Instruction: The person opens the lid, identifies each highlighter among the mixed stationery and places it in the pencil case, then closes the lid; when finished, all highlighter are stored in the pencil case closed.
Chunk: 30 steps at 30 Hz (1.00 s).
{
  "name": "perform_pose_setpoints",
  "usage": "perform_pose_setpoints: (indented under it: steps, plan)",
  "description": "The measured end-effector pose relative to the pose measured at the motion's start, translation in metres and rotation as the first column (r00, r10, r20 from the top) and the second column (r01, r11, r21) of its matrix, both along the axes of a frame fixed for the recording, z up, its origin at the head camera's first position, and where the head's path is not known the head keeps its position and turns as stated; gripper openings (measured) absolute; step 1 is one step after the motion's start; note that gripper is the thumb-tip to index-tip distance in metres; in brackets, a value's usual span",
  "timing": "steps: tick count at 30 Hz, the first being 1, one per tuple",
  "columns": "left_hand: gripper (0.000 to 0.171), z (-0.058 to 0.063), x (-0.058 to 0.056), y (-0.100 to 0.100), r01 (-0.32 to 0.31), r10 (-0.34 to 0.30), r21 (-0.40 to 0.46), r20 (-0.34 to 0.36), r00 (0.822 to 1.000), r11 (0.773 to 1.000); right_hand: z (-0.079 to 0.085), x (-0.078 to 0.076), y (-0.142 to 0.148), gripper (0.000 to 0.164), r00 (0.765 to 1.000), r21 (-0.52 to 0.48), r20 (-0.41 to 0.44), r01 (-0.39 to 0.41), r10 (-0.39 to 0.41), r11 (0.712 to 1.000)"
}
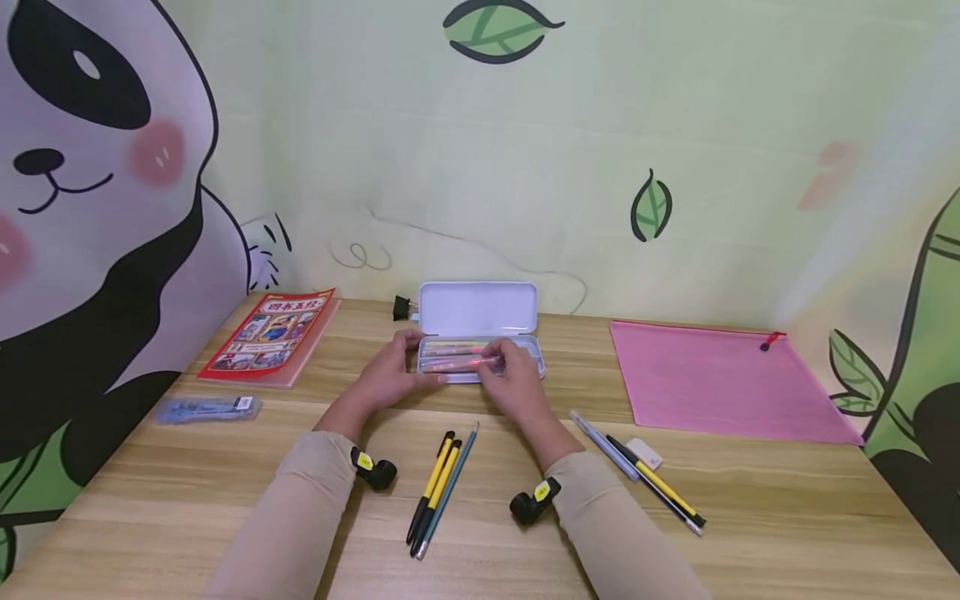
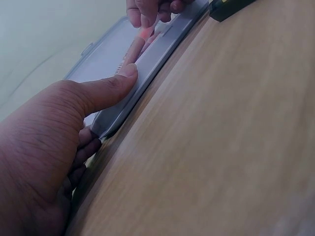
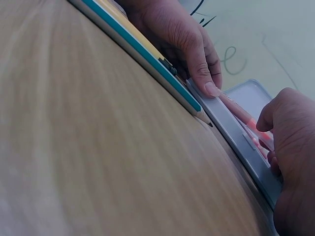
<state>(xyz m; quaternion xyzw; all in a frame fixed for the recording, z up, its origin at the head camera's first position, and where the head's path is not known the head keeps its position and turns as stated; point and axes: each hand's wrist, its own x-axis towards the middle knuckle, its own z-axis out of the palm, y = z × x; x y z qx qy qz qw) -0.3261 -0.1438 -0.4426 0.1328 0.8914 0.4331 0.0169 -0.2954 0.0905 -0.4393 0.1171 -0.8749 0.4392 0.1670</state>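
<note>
A white metal pencil case (image 1: 477, 308) stands with its lid raised near the back of the table. My left hand (image 1: 386, 375) grips its left end, thumb over the front rim and fingers around the side. With thumb and fingertips, my right hand (image 1: 517, 385) pinches the right end of a pink pen (image 1: 453, 365) lying along the front of the case. Behind it, more slim pens (image 1: 448, 347) lie in the tray. In the left wrist view, the thumb overlaps the pink pen's (image 2: 133, 51) near end. The right fingers hide part of the case's inside.
Two yellow-black pens (image 1: 437, 487) and a blue pencil (image 1: 450, 492) lie between my forearms. Right are several pens (image 1: 660, 483), a white eraser (image 1: 645, 452) and a pink zip pouch (image 1: 727, 383). Left are a red booklet (image 1: 273, 333) and a blue packet (image 1: 206, 409). A black clip (image 1: 401, 308) sits behind.
</note>
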Motion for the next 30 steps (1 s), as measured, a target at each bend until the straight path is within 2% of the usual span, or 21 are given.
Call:
perform_pose_setpoints:
  steps: [14,19,24,27,30]
  plan:
    - [0.096,0.002,0.002,0.001,-0.003,0.003,0.006,0.006,1.000,1.000,0.002,0.003,-0.001,0.016,0.996,-0.016,-0.084,-0.018,0.017,1.000]
    - [0.097,0.001,0.002,0.000,-0.004,0.004,0.004,0.001,1.000,1.000,0.002,0.006,0.000,0.014,0.991,-0.072,-0.131,-0.032,0.023,0.997]
    - [0.096,-0.001,0.001,0.001,-0.005,0.005,0.009,0.000,1.000,1.000,0.006,0.021,0.007,0.010,0.991,-0.125,-0.130,-0.062,0.045,0.990]
    - [0.097,-0.001,0.000,0.001,-0.006,0.006,0.005,0.001,1.000,1.000,0.007,0.036,0.017,0.010,0.986,-0.124,-0.135,-0.113,0.096,0.986]
    - [0.097,0.000,0.001,0.000,-0.008,0.008,-0.001,0.002,1.000,1.000,0.009,0.053,0.032,0.012,0.976,-0.082,-0.145,-0.176,0.163,0.981]
